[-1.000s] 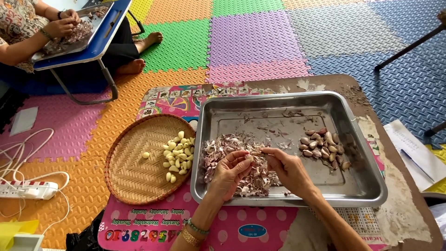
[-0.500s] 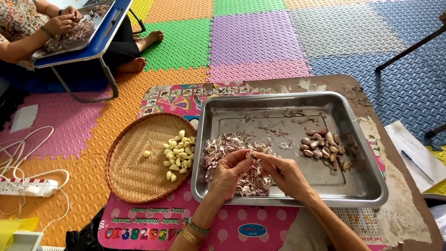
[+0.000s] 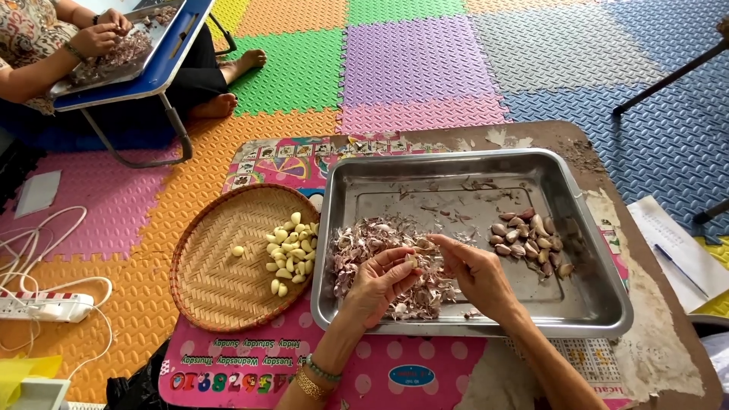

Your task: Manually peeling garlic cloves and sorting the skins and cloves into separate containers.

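Your left hand [image 3: 380,282] and right hand [image 3: 474,267] pinch one garlic clove [image 3: 412,261] together above the steel tray [image 3: 607,304]; loose skins [image 3: 364,235] below could swallow a slipped clove.

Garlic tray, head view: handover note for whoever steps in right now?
Left hand: pinching a garlic clove above the skin pile.
Right hand: fingertips on the same clove, mid-peel.
Steel tray: skins on its left, unpeeled cloves on its right.
Woven basket: peeled cloves on its right side.
Done: a basket heap peeled.
Left: the clove in hand and the small unpeeled pile.
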